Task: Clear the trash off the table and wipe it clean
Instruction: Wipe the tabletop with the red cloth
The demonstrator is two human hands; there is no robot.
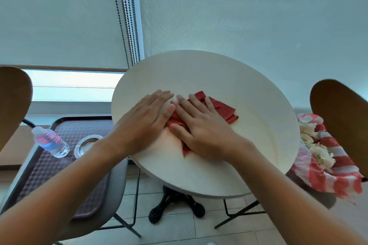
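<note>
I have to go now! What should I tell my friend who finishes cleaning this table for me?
Left hand: flat, fingers straight, on the round table at the edge of the red cloth.
Right hand: flat, pressing the cloth down.
Trash sits in the red-and-white striped bag on the right, off the table.
Water bottle and metal bowl lie on the brown tray on the left chair.
Done: tabletop cleared.
Left: finish wiping.

Pictured: one round desk [229,77], one red cloth [221,108], two hands, two chairs, one tray [59,163], one water bottle [49,142], one metal bowl [86,144], one striped bag [336,167].
</note>
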